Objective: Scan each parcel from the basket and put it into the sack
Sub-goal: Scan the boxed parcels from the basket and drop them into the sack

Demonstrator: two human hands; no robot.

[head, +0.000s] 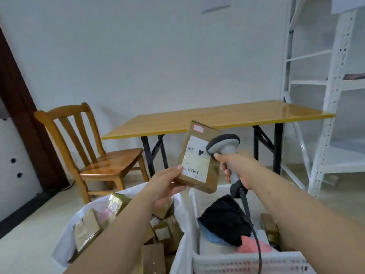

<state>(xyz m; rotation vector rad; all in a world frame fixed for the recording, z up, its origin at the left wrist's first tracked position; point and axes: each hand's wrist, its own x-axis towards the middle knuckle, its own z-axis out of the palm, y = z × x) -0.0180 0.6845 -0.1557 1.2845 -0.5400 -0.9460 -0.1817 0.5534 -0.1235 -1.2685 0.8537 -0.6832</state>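
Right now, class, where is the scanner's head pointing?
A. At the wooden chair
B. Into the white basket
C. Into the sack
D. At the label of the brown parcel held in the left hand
D: the right hand aims the scanner at the brown parcel, which the left hand holds up.

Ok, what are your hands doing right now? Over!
Left hand holds brown parcel, label up. Right hand grips scanner, aimed at label. Sack and basket below, nothing blocking.

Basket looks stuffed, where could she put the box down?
The yellow table top shows bare, between chair and white shelving. Chair seat is bare too. The basket and sack are crowded with parcels.
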